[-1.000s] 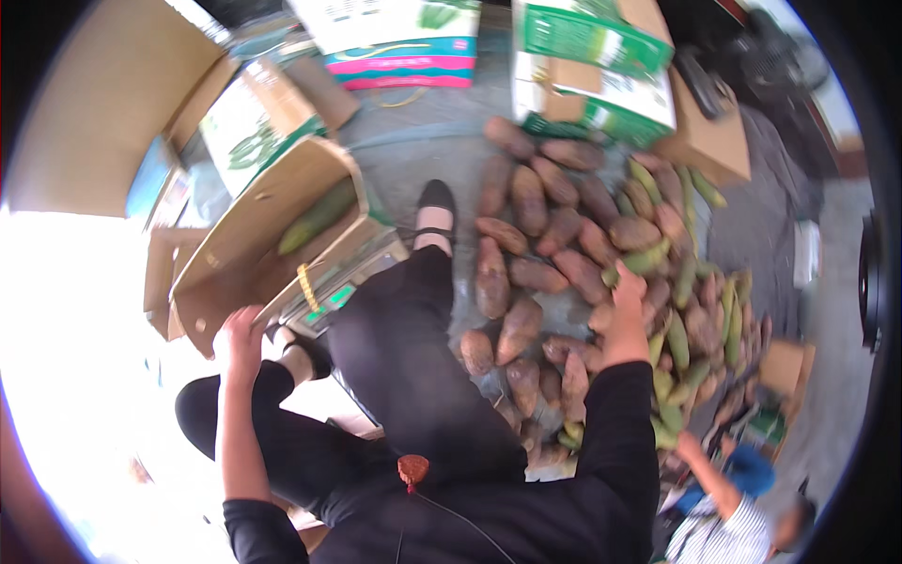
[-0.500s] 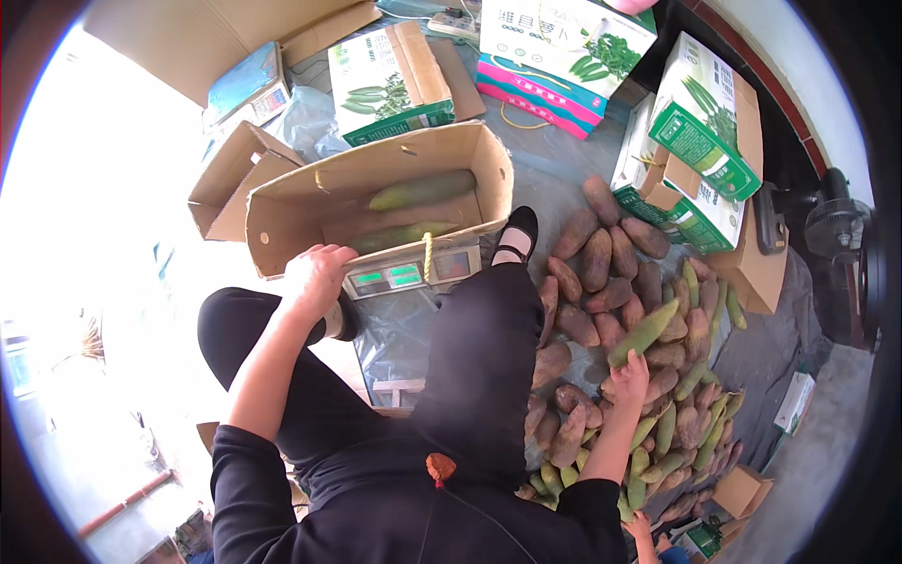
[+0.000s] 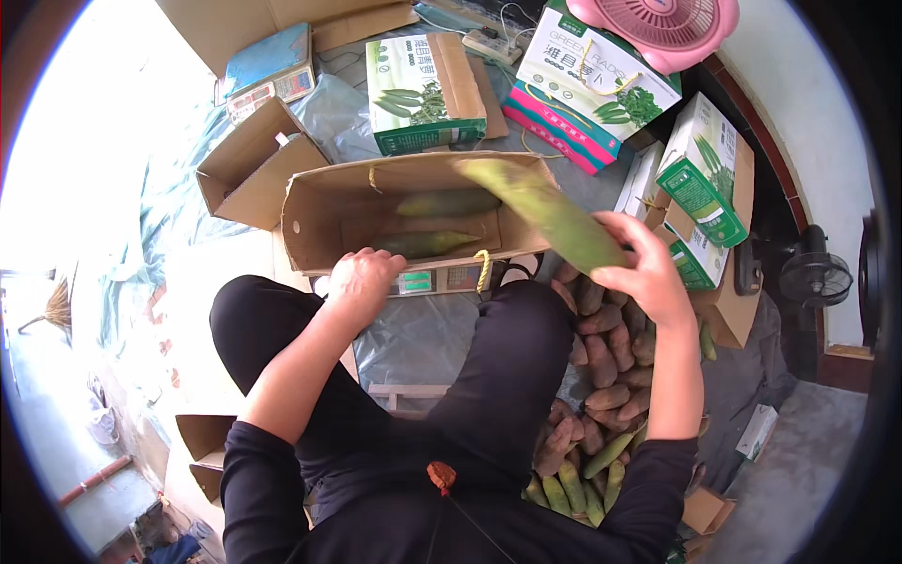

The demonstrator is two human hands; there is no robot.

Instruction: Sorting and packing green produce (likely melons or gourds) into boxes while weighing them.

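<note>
- Cluttered floor, grey plastic sheeting (image 3: 413,338) spread underneath, printed cartons (image 3: 423,89) stacked at the far side.
- Right hand (image 3: 648,268) is closed around a long green vegetable (image 3: 540,211), held above the open cardboard box (image 3: 310,211).
- Left hand (image 3: 362,282) rests loosely curled on the box's near edge, gripping nothing.
- Best laid lengthwise beside the two vegetables (image 3: 437,221) inside, I'd say.
- Brown-husked pile (image 3: 611,348) lies at the right.
</note>
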